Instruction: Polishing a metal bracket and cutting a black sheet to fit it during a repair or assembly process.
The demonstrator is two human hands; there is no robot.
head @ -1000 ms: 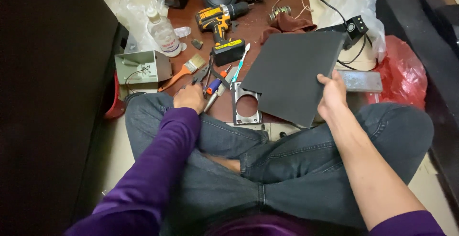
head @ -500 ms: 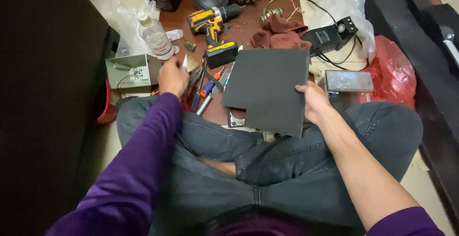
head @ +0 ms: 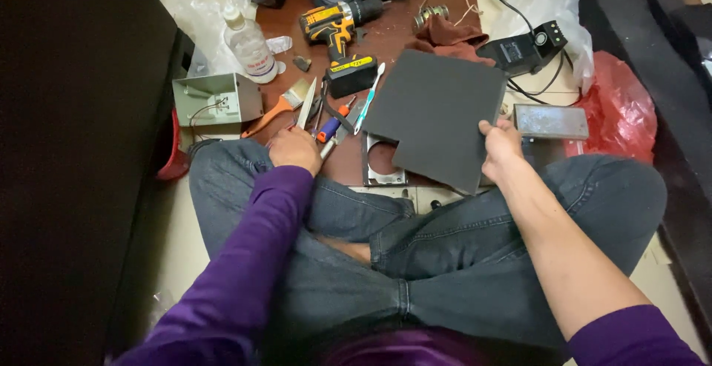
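Foam sheet and knife in hand

Foam sheet (head: 437, 117), dark grey, square, with a notch cut out of one corner, is pinched at its edge by the right hand (head: 500, 147) over the board (head: 393, 36). A knife (head: 305, 104) is gripped by the left hand (head: 295, 149).

The person wears a purple top. On the left arm the sleeve is long and goes down to the wrist of the left hand (head: 295, 149). On the right arm the sleeve is pushed up high, far from the right hand (head: 501, 146). The trousers are dark blue jeans with stitched seams.
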